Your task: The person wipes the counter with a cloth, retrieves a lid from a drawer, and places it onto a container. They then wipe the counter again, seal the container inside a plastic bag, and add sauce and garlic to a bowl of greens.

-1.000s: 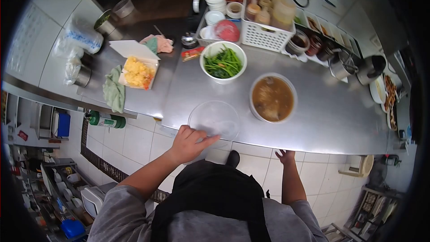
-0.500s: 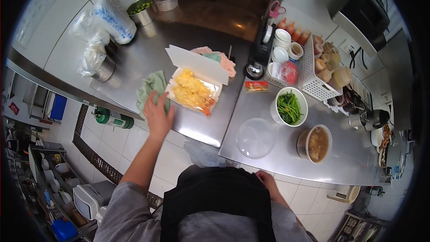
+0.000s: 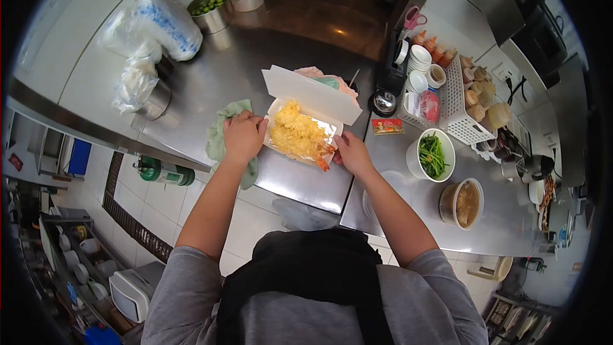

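A white cardboard takeout box (image 3: 348, 129) stands on the steel counter with its lid (image 3: 311, 92) raised at the back. Inside lie pieces of battered, fried tempura (image 3: 298, 129), with orange shrimp tails sticking out at the front right corner. My left hand (image 3: 244, 137) grips the box's left side, its fingers curled and partly over a green cloth (image 3: 221, 129). At the right front corner, my right hand (image 3: 353, 154) is closed on the box wall. Behind the lid sits a crumpled pink cloth (image 3: 341, 87).
To the right are a bowl of green vegetables (image 3: 432, 156), a tub of brown soup (image 3: 461, 204), a clear lid (image 3: 383, 195) partly under my right forearm, and a red packet (image 3: 387, 126). A white basket (image 3: 454, 92) holds sauce bottles. Plastic bags (image 3: 167, 22) stand back left.
My right hand has come up from beside my body to the box's right corner. My left hand has moved from the green cloth onto the box's left side. The view has shifted slightly.
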A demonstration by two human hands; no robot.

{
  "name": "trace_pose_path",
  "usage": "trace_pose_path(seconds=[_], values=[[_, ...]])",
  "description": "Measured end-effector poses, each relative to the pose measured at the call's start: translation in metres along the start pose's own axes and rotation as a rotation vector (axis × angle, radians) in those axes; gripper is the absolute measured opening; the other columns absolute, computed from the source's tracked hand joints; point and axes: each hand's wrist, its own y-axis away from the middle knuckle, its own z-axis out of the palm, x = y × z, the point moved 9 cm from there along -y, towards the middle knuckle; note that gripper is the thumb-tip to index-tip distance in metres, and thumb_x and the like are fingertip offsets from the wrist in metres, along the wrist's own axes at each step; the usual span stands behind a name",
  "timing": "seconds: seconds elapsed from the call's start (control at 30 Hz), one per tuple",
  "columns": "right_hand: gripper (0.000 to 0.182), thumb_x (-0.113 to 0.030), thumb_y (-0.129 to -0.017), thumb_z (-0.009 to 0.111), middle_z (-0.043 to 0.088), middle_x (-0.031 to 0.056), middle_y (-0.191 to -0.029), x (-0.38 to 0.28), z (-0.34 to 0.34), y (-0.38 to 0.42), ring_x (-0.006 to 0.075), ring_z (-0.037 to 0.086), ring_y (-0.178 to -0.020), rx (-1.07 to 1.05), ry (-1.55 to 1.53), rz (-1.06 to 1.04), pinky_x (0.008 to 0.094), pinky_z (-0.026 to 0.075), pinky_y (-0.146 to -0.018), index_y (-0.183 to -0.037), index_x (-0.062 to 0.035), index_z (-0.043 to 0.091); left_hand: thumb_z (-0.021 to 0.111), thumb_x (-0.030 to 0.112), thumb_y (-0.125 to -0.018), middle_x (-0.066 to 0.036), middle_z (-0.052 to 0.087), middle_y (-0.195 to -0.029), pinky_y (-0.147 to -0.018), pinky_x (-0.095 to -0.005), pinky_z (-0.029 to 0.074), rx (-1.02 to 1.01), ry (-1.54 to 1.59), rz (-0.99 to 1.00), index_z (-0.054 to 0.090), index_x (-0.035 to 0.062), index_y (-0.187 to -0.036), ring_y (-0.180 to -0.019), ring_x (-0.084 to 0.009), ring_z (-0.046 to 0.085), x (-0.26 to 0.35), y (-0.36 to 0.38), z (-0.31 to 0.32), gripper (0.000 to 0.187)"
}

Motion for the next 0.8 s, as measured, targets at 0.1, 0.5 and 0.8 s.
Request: trace_pose_path(seconds=[0.1,0.5,0.8], values=[[0.027,-0.019,-0.097,0.053,0.068,0.0137,-0.082,-0.004,0.001,-0.008,0.0189,0.066,-0.056,0.051,0.039,-0.069,0.0313,0.055,-0.049,-0.106,0.0061,0.058,0.056,0.02,-0.092,-0.014,0.068,-0.095,-0.079,-0.0422,0.047,-0.112,0.163,-0.017,0.071,0.0051,-0.098,-0.088,-0.0336,0.063,-0.003,-0.009,0.03,0.021],[0.022,-0.012,-0.098,0.051,0.063,0.0044,-0.074,0.001,-0.142,0.212,0.008,0.057,-0.062,0.299,0.099,0.053,0.0273,0.048,-0.056,-0.109,0.0026,0.063,0.064,0.005,-0.09,-0.003,0.063,-0.067,-0.052,-0.0231,0.042,-0.445,0.782,0.136,0.067,-0.0019,-0.09,-0.057,-0.0054,0.053,0.147,0.084,-0.024,0.007],[0.026,-0.007,-0.095,0.046,0.065,0.0032,-0.084,0.094,-0.307,0.468,0.0073,0.054,-0.071,0.954,0.006,0.182,0.0241,0.045,-0.064,-0.106,0.007,0.065,0.066,0.017,-0.092,-0.017,0.063,-0.11,-0.075,-0.0316,0.056,-1.137,1.085,0.715,0.056,-0.0028,-0.119,-0.089,-0.0189,0.068,0.406,0.22,0.029,0.034]])
